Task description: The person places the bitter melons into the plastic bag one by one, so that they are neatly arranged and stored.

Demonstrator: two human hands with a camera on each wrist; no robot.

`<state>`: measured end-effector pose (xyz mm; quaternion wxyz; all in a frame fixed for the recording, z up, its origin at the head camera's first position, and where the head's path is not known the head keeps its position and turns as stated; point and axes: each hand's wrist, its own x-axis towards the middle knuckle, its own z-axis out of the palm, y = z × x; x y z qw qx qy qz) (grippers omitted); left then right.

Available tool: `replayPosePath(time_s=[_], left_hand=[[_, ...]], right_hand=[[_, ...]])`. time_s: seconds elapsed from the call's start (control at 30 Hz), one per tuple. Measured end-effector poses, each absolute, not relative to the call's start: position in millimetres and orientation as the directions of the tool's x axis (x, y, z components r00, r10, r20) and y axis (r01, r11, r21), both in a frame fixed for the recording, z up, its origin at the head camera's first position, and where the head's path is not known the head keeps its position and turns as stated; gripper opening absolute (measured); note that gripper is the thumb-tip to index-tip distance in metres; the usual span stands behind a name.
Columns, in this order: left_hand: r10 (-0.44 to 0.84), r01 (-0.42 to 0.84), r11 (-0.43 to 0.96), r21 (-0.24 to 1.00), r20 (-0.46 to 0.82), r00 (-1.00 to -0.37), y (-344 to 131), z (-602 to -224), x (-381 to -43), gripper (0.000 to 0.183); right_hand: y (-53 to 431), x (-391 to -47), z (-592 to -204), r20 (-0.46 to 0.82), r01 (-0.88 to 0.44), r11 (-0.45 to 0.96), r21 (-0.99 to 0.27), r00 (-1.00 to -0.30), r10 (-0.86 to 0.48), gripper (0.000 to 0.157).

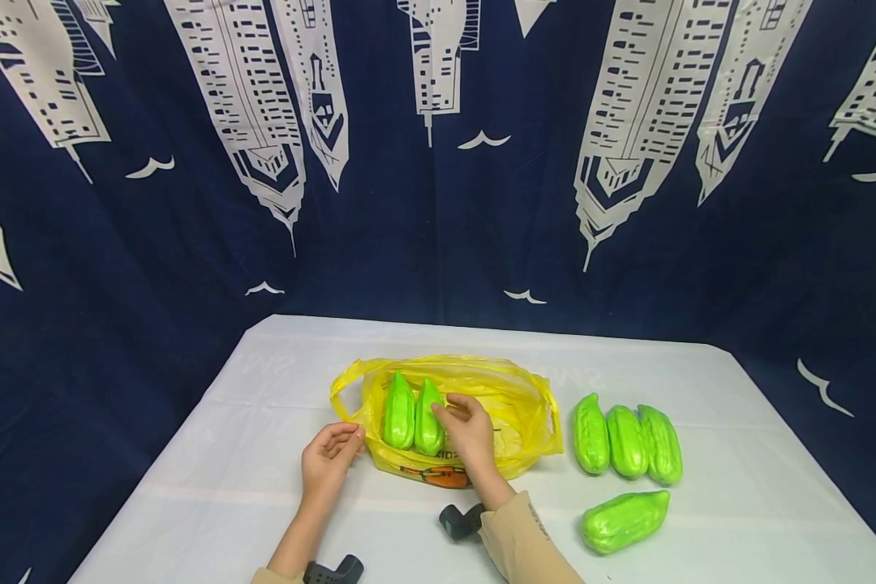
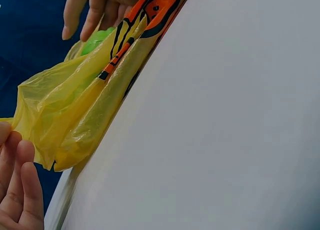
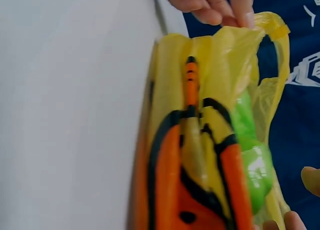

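your left hand (image 1: 330,456) has a pinch on the yellow bag (image 1: 390,464), thumb and fingertips closed on the film at its left edge, just below the left handle loop (image 1: 346,375); the other fingers are loosely bent beside it, and the left wrist view shows the plastic pulled out to a corner there. your right hand (image 1: 470,430) is over the bag mouth, thumb and fingers apart and loosely bent, not wrapped round anything. nearest to it is the right-hand gourd (image 1: 428,422), green and ridged, standing tilted in the bag just left of your thumb; thumb tip overlaps its edge from the head view, can't tell if it touches. the left-hand gourd (image 1: 398,414) is beside that one, also in the bag, between your two hands. bag sits on the white table (image 1: 745,519), mouth spread, orange print (image 1: 448,478) low on the front wall below your right hand. outside it, well right of your right hand: a row of three green gourds (image 1: 628,442) side by side, and nearer you a single gourd (image 1: 624,521) lying sideways. dark blue cloth (image 1: 409,268) hangs behind.
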<state>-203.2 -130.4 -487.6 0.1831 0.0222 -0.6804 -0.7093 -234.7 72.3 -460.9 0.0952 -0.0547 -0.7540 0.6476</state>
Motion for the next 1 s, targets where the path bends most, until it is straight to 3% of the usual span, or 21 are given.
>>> replayPosePath(time_s=[0.53,1.0], left_hand=[[-0.28,0.231,-0.006,0.973,0.22,-0.934,-124,-461,-189,0.013],[-0.278,0.216,0.0,0.976,0.207,-0.938,-126,-465,-192,0.012]], right_hand=[[81,-217,-431,0.144,-0.125,0.097,-0.987,-0.964,0.223,0.039],[97,-205,-400,0.199,-0.188,0.079,-0.979,-0.965,0.168,0.042]])
